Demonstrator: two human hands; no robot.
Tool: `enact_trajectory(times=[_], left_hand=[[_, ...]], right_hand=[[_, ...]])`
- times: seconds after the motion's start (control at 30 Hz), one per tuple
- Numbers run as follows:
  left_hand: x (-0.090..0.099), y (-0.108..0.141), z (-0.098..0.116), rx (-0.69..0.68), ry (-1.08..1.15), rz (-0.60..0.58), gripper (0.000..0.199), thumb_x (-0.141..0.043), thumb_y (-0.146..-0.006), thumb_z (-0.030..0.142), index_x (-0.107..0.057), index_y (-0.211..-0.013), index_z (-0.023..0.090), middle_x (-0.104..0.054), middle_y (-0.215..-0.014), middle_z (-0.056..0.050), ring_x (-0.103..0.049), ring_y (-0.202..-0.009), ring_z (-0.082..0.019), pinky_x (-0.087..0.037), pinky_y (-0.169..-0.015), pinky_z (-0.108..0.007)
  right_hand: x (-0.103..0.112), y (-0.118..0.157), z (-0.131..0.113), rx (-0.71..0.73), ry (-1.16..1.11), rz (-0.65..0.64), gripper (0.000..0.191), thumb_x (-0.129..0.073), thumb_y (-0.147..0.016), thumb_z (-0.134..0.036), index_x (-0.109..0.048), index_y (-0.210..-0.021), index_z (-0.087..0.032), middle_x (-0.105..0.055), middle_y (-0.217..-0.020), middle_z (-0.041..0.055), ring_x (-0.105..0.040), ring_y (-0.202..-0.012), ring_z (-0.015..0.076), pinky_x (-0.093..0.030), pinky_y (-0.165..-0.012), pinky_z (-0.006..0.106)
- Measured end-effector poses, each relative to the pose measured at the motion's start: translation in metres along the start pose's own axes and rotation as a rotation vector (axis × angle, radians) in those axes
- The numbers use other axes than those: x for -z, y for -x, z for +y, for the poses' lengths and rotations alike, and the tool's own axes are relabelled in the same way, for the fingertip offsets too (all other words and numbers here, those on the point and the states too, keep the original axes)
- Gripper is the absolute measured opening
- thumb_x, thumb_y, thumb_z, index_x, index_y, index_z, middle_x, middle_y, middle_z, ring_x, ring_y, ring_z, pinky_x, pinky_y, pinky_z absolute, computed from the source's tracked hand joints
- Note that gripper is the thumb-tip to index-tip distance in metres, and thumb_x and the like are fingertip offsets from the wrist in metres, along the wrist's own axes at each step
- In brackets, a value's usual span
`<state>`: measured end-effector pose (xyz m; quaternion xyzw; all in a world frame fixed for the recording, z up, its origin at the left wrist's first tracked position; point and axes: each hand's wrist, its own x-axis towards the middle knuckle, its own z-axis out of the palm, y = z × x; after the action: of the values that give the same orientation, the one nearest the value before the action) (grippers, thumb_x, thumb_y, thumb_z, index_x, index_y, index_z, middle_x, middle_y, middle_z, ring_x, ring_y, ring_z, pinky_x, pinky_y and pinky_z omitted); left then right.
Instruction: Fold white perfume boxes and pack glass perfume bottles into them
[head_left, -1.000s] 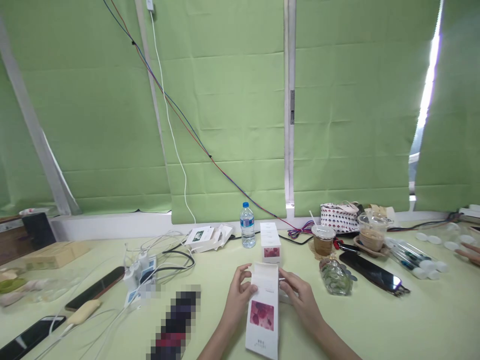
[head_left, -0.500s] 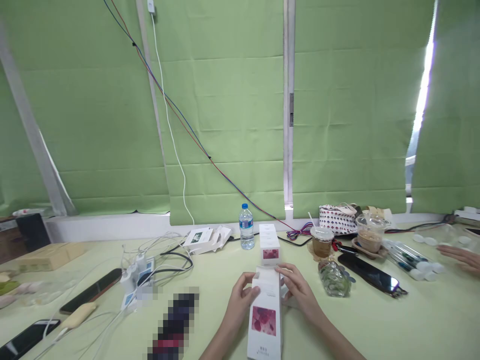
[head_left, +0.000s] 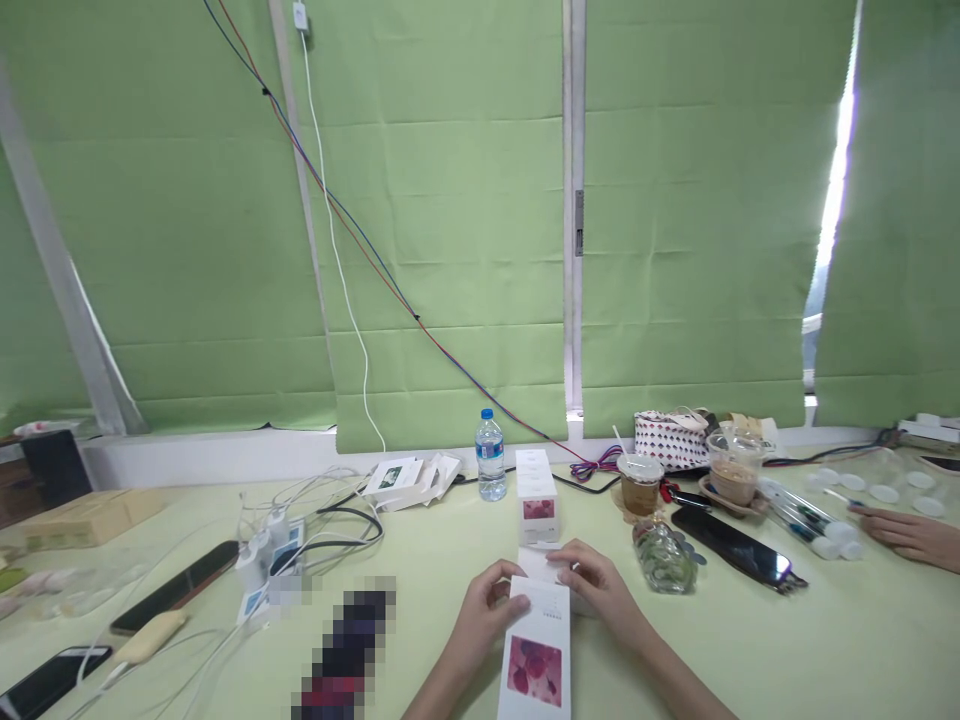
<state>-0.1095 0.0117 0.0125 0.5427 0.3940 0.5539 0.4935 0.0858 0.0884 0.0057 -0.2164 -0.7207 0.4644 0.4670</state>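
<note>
A long white paper box [head_left: 534, 625] with a pink flower picture lies in front of me, its far end between my hands. My left hand [head_left: 486, 612] grips the left edge near that end, thumb on top. The fingers of my right hand [head_left: 600, 590] close on the raised white flap at the far end. Just beyond stands a row of similar white boxes [head_left: 537, 508], the nearest showing the same pink picture.
A water bottle [head_left: 491, 458] stands behind. To the right are a lidded drink cup [head_left: 640, 485], a clear bag of greenery [head_left: 665, 560], a black pouch [head_left: 739, 548] and a co-worker's hand [head_left: 911, 535]. Chargers with cables [head_left: 259, 565] and phones [head_left: 56, 680] lie left.
The box's far end has shifted slightly nearer, and its flap and my right fingers have moved with it. The co-worker's hand at the right has come farther into view, holding a thin stick.
</note>
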Motion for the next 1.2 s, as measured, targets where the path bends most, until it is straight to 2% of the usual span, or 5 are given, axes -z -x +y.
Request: enact_trajectory(times=[0.2,0.37,0.5,0.63,1.2], left_hand=[[0.003,-0.002,-0.004,-0.03,-0.112,0.055,0.026,-0.077,-0.07,0.031,-0.062,-0.085,0.016,-0.067,-0.074,-0.003,-0.061,-0.069,-0.017,-0.047,-0.062,-0.025],[0.004,-0.003,-0.006,-0.03,-0.134,0.075,0.028,-0.077,-0.07,0.033,-0.064,-0.088,0.016,-0.068,-0.076,-0.004,-0.062,-0.071,-0.018,-0.047,-0.063,-0.026],[0.005,-0.003,-0.006,-0.034,-0.141,0.098,0.031,-0.077,-0.07,0.034,-0.065,-0.091,0.015,-0.068,-0.076,-0.005,-0.063,-0.071,-0.019,-0.049,-0.064,-0.027],[0.003,-0.003,-0.004,-0.06,-0.136,0.122,0.031,-0.076,-0.071,0.034,-0.064,-0.093,0.017,-0.069,-0.081,-0.006,-0.063,-0.075,-0.021,-0.051,-0.065,-0.028],[0.0,0.0,-0.001,-0.114,-0.177,0.15,0.024,-0.072,-0.075,0.034,-0.053,-0.081,0.021,-0.06,-0.079,0.0,-0.055,-0.071,-0.016,-0.046,-0.059,-0.023]], right_hand=[[-0.001,0.002,0.003,-0.069,-0.119,-0.034,0.064,-0.061,-0.08,-0.053,-0.044,-0.138,-0.031,-0.061,-0.101,0.0046,-0.057,-0.076,0.018,-0.048,-0.063,0.028],[-0.004,0.006,0.002,-0.167,-0.145,-0.148,0.054,-0.05,-0.085,-0.06,-0.059,-0.126,-0.027,-0.064,-0.115,0.0082,-0.061,-0.084,0.0233,-0.05,-0.066,0.033],[-0.007,0.007,0.0,-0.169,-0.135,-0.114,0.06,-0.041,-0.087,-0.063,-0.055,-0.13,-0.024,-0.068,-0.106,0.0093,-0.063,-0.081,0.0243,-0.051,-0.062,0.033],[-0.008,0.005,-0.006,-0.108,-0.017,-0.08,0.046,-0.047,-0.088,-0.055,-0.066,-0.117,-0.025,-0.068,-0.112,0.0085,-0.062,-0.093,0.0263,-0.051,-0.074,0.035],[-0.009,0.002,-0.002,-0.196,-0.152,-0.13,0.047,-0.061,-0.077,-0.058,-0.075,-0.099,-0.018,-0.072,-0.08,0.0074,-0.063,-0.063,0.0192,-0.051,-0.053,0.028]])
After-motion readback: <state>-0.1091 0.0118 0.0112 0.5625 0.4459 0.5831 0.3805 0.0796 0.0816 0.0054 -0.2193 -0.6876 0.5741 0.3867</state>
